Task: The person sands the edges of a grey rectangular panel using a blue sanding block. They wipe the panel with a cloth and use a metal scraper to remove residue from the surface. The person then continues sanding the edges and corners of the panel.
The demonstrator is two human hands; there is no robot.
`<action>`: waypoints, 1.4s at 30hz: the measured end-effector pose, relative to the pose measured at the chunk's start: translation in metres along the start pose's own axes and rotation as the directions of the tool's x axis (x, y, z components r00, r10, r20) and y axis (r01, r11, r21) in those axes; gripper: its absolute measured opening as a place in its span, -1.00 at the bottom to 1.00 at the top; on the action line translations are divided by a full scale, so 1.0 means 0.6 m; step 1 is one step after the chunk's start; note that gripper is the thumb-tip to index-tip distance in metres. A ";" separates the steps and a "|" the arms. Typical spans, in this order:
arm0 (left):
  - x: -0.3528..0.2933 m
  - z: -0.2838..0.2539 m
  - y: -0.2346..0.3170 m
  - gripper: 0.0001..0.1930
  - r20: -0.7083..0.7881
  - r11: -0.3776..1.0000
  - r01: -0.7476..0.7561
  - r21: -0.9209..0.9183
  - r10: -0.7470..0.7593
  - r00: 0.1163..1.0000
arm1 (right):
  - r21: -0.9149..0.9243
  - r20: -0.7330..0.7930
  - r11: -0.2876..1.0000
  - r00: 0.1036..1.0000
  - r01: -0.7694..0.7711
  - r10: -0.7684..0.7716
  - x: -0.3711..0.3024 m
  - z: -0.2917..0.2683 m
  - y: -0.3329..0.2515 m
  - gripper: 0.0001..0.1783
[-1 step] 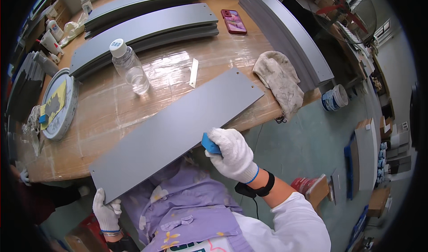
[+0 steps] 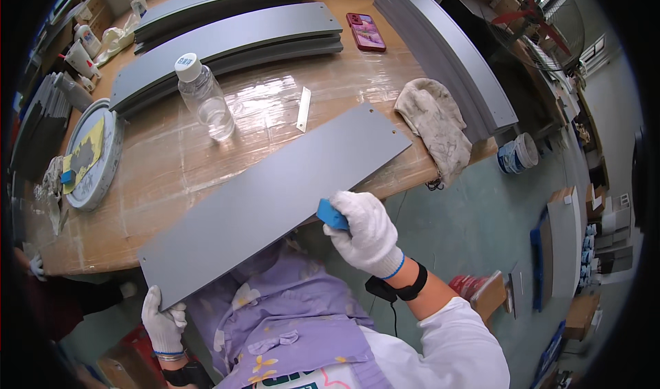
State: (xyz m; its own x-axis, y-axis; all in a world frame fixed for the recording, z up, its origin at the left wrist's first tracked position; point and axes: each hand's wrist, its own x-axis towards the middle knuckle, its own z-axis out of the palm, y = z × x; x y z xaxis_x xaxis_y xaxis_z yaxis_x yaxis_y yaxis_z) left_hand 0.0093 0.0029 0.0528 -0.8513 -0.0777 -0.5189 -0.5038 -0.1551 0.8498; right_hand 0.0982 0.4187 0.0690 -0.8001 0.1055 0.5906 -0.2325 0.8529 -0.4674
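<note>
A long grey flat panel (image 2: 275, 196) lies slantwise over the front edge of the table, with small holes near its ends. My left hand (image 2: 163, 320), in a white knit glove, grips the near left corner of the panel, thumb on top. In my right hand (image 2: 366, 231), also gloved in white, is a small blue block (image 2: 333, 213), held at the panel's near long edge. Whether the block touches the edge is hard to tell. Beyond the panel lie a white strip-shaped blade (image 2: 303, 110) and a clear bottle (image 2: 206, 100) with a white cap.
Stacks of grey panels stand at the back (image 2: 234, 38) and right (image 2: 454, 52) of the table (image 2: 275, 86). A soiled cloth (image 2: 436, 124) lies at the right edge, a red phone (image 2: 366, 32) farther back. Left is a white round lid (image 2: 103, 172) with yellow sandpaper (image 2: 86, 148). Another person's gloved hand (image 2: 36, 268) shows far left.
My right hand with the blue block has shifted slightly up and to the right along the panel's edge. The whole view has moved a little; my left hand keeps its hold.
</note>
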 end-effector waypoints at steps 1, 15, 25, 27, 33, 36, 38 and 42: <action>0.005 -0.003 0.002 -0.69 0.026 1.000 -0.003 0.007 0.002 1.000 | -0.104 -0.082 0.994 0.996 -0.033 0.025 -0.003 -0.005 0.022 -0.37; 0.020 -0.015 -0.012 -0.71 0.163 0.987 0.089 -0.137 -0.066 0.984 | 0.111 0.131 0.979 0.974 0.170 -0.184 0.001 0.115 -0.132 -0.33; 0.038 -0.028 -0.029 -0.64 0.370 0.976 0.079 -0.202 0.002 0.929 | -0.034 0.121 0.948 0.943 0.316 -0.310 -0.034 0.153 -0.134 -0.32; 0.044 -0.026 -0.034 -0.64 0.404 0.973 0.079 -0.217 0.015 0.915 | 0.083 0.197 0.918 0.897 0.387 -0.395 -0.032 0.205 -0.187 -0.33; 0.046 -0.046 -0.043 -0.55 0.442 0.978 0.047 -0.201 0.047 0.896 | -0.088 0.260 0.877 0.861 0.473 -0.438 -0.022 0.173 -0.162 -0.27; 0.044 -0.057 -0.052 -0.50 0.455 0.970 0.049 -0.239 0.068 0.888 | -0.154 0.339 0.875 0.856 0.460 -0.391 -0.023 0.132 -0.139 -0.22; 0.047 -0.065 -0.057 -0.46 0.463 0.967 0.034 -0.251 0.089 0.882 | -0.125 0.363 0.859 0.829 0.496 -0.426 -0.017 0.145 -0.155 -0.24; 0.053 -0.072 -0.048 -0.50 0.521 0.974 0.075 -0.213 0.048 0.852 | 0.078 0.438 0.830 0.729 0.552 -0.526 0.015 0.231 -0.254 -0.31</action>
State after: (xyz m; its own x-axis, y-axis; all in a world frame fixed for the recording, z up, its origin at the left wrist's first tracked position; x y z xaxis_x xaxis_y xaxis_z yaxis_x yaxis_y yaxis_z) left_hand 0.0033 -0.0373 0.0078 -0.8262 0.4391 -0.3529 -0.5235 -0.3670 0.7689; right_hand 0.0499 0.2188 0.0543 -0.7033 -0.5953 0.3885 -0.6777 0.7265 -0.1137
